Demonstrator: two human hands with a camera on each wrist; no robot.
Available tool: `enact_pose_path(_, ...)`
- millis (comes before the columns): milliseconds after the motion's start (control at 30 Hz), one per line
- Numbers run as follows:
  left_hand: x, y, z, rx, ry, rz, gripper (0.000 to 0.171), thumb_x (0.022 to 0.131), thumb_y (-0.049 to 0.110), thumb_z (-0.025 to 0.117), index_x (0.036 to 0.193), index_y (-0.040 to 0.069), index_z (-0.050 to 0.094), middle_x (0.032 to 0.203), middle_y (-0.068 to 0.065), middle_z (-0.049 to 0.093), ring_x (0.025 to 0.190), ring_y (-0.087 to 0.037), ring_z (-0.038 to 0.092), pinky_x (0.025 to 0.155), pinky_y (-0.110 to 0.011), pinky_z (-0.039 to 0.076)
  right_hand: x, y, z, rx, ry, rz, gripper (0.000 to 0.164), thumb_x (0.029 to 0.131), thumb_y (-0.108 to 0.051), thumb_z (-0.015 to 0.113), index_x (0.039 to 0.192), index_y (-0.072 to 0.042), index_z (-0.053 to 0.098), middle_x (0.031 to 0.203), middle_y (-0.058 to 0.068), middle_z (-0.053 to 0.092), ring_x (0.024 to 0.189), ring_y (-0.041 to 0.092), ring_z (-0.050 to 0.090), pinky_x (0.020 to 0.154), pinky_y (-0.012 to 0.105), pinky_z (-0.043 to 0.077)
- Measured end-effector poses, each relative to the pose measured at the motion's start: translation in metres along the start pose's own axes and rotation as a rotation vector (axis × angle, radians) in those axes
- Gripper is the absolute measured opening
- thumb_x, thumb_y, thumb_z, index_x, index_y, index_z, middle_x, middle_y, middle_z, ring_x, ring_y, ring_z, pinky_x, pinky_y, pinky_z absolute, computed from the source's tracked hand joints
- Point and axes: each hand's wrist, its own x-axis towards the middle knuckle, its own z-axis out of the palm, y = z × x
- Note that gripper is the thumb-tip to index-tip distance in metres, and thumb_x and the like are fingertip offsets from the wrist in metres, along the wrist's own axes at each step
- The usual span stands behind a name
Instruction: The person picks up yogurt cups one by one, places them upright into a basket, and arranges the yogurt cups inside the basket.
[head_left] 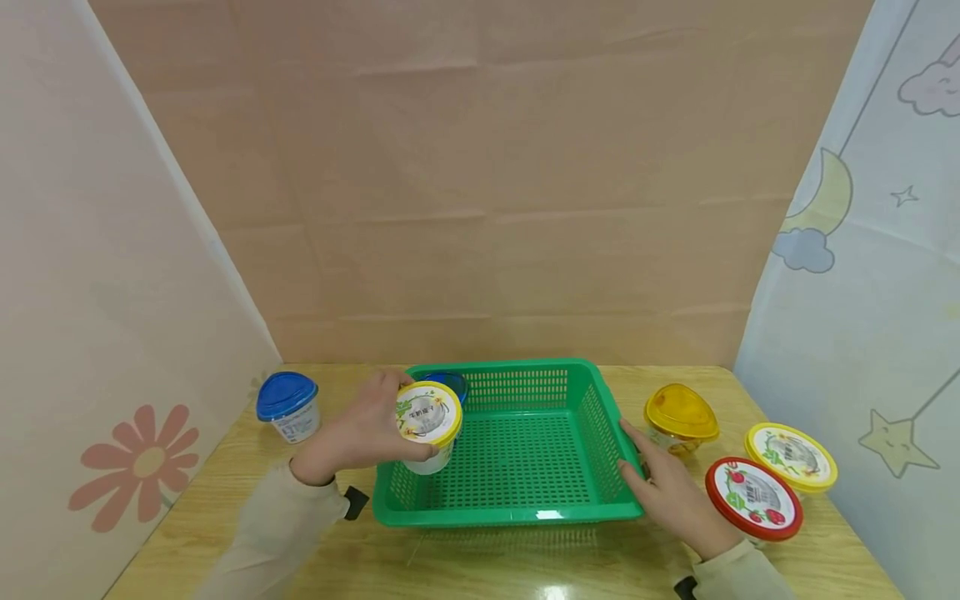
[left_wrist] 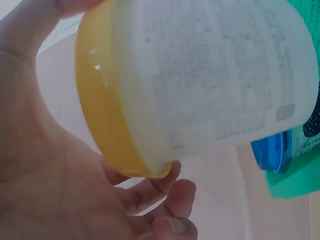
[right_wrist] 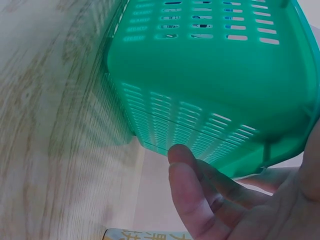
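In the head view my left hand [head_left: 360, 437] grips a round tub [head_left: 429, 421] with a yellow-rimmed lid, thumb and fingers about the lid. It holds the tub tilted over the left end of a green plastic basket [head_left: 502, 515]. The left wrist view shows the tub's pale, printed side [left_wrist: 215, 75]. Partly hidden behind it, a blue-lidded tub [head_left: 455, 384] sits in the basket's back left corner. My right hand [head_left: 675, 496] holds the basket's right rim, with thumb and forefinger at the edge; other fingers [right_wrist: 187, 197] curl loosely outside below it.
Another blue-lidded tub [head_left: 288, 404] stands left on the wooden table [head_left: 330, 567]. To the right are an orange-lidded tub [head_left: 681, 414], a yellow-rimmed tub [head_left: 791, 456] and a red-rimmed tub [head_left: 753, 498]. A brown backdrop [head_left: 487, 208] and pale side sheets enclose the table.
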Motion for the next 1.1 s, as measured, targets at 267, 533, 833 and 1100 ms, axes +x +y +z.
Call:
enact_pose_path(267, 0.006, 0.003, 0.009, 0.084, -0.124, 0.012, 0.092, 0.066, 0.045, 0.088, 0.134, -0.001, 0.047, 0.119, -0.009, 0.050, 0.102, -0.027, 0.045, 0.079, -0.043, 0.048, 0.002, 0.000, -0.001, -0.014, 0.004, -0.009, 0.060, 0.102, -0.020, 0.056, 0.155, -0.002, 0.034, 0.140, 0.030, 0.052, 0.104, 0.030, 0.062, 0.082, 0.049, 0.052)
enact_pose_path(533, 0.015, 0.004, 0.021, 0.207, -0.239, -0.003, 0.084, 0.063, 0.040, 0.092, 0.124, -0.002, 0.053, 0.103, -0.007, 0.050, 0.092, -0.026, 0.042, 0.075, -0.040, 0.047, 0.001, -0.001, -0.002, -0.011, -0.014, 0.005, 0.060, 0.103, -0.020, 0.056, 0.155, -0.002, 0.033, 0.138, 0.030, 0.054, 0.099, 0.026, 0.062, 0.078, 0.045, 0.052)
enact_pose_path(833, 0.017, 0.007, 0.027, 0.318, -0.321, -0.134, 0.091, 0.062, 0.044, 0.092, 0.127, -0.005, 0.051, 0.106, -0.013, 0.049, 0.095, -0.029, 0.041, 0.078, -0.044, 0.048, 0.001, 0.001, 0.001, -0.006, -0.011, 0.001, 0.060, 0.102, -0.020, 0.057, 0.155, -0.002, 0.034, 0.136, 0.028, 0.056, 0.097, 0.024, 0.061, 0.078, 0.044, 0.052)
enact_pose_path(1100, 0.027, 0.008, 0.033, 0.346, -0.352, -0.177, 0.092, 0.060, 0.047, 0.094, 0.130, -0.002, 0.058, 0.125, -0.016, 0.058, 0.110, -0.033, 0.050, 0.095, -0.051, 0.050, 0.001, -0.001, 0.000, -0.008, -0.007, 0.005, 0.061, 0.102, -0.020, 0.057, 0.155, -0.003, 0.033, 0.135, 0.028, 0.056, 0.098, 0.025, 0.062, 0.078, 0.045, 0.053)
